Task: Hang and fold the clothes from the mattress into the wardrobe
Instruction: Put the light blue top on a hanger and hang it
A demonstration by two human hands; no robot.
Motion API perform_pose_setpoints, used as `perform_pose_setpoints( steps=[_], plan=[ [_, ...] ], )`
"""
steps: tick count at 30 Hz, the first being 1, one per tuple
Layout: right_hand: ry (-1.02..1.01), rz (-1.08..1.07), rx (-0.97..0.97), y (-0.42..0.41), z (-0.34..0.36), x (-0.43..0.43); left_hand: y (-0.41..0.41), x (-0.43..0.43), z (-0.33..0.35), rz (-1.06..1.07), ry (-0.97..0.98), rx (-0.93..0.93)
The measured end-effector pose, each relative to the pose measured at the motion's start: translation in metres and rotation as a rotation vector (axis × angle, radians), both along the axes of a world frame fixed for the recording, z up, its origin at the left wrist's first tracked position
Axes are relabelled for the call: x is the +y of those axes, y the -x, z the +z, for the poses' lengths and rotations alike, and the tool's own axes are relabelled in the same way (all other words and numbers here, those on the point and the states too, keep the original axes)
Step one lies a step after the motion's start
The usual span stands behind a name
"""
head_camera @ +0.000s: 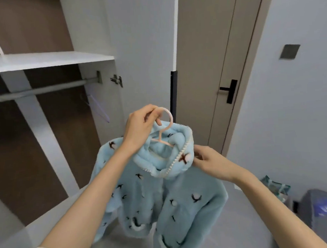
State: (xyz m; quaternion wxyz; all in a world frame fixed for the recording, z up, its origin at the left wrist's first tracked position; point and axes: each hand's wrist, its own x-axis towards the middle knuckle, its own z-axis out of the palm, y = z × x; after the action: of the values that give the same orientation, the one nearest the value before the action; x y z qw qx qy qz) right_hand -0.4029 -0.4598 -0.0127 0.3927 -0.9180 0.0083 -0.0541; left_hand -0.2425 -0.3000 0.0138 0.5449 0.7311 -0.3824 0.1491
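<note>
A fluffy light-blue hooded jacket (pixel 163 200) with small dark bird marks hangs in front of me on a pink plastic hanger (pixel 167 117). My left hand (pixel 140 129) is closed around the hanger's hook and holds the jacket up. My right hand (pixel 209 160) pinches the right edge of the jacket's hood by the white trim. The open wardrobe (pixel 40 60) stands to the left, with a metal hanging rail (pixel 42 90) under a white shelf. The jacket is to the right of the rail and lower than it.
A purple hanger (pixel 100 110) hangs inside the wardrobe near its right wall. The wardrobe door (pixel 144 48) stands open behind the jacket. A room door with a black handle (pixel 230 91) is at the right. Bags (pixel 324 208) sit on the floor at lower right.
</note>
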Motion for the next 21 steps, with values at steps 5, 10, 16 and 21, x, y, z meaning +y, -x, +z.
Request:
perform_pose_setpoints(
  steps=[5, 10, 16, 21],
  plan=[
    [-0.015, -0.078, -0.244, -0.068, -0.017, 0.031, -0.057, 0.044, 0.006, 0.283, -0.067, -0.013],
    [-0.127, -0.028, -0.289, -0.139, -0.028, 0.041, -0.109, 0.083, -0.018, 0.474, -0.224, 0.268],
    [-0.201, 0.16, -0.248, -0.223, -0.036, 0.052, -0.155, 0.092, -0.041, 0.643, -0.135, 0.291],
    [-0.151, 0.324, -0.174, -0.28, -0.041, 0.055, -0.187, 0.12, -0.047, 1.017, -0.422, 0.13]
  ],
)
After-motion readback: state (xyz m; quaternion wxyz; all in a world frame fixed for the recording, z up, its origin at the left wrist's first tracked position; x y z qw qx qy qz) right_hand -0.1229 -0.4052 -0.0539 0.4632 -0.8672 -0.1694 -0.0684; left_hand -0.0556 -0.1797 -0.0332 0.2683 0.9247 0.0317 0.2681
